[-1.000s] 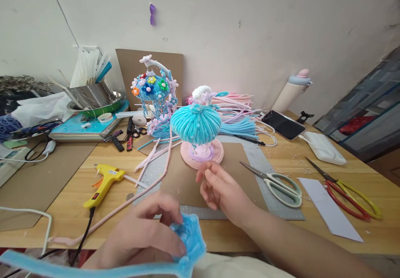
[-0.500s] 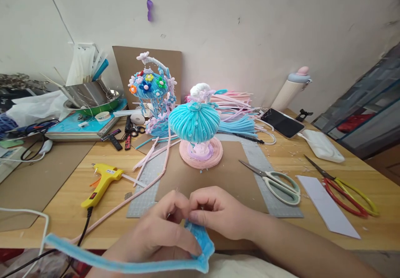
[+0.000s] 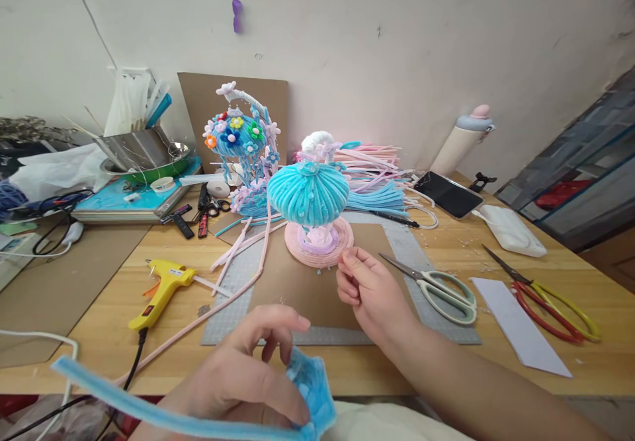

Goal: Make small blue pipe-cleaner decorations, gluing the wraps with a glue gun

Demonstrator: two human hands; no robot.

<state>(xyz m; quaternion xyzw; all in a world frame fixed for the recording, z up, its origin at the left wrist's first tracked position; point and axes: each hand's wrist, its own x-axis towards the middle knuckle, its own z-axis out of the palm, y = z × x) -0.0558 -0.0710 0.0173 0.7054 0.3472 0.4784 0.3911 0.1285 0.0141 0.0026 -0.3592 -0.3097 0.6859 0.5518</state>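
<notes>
My left hand (image 3: 248, 375) is closed on a folded light-blue pipe cleaner (image 3: 315, 388), low at the front edge of the table. The folded part is a flat, angular shape, and a long straight tail runs from it to the left. My right hand (image 3: 370, 289) is raised over the brown board, thumb and forefinger pinched; whatever may be between them is too small to make out. Just beyond its fingertips lies the coiled pink base (image 3: 295, 246) of a lamp-like model with a ribbed turquoise dome (image 3: 308, 193).
A yellow hot glue gun (image 3: 166, 289) lies at left, with its cord. At right are green-handled scissors (image 3: 449, 295), a white strip (image 3: 520, 325) and red-and-yellow-handled scissors (image 3: 550, 302). Behind stand a flower-covered model (image 3: 238, 137) and pink and blue pipe cleaner bundles (image 3: 380, 200).
My right hand has come away from the blue pipe cleaner and moved forward and right, to near the pink base. My left hand keeps the piece, its forefinger now lifted.
</notes>
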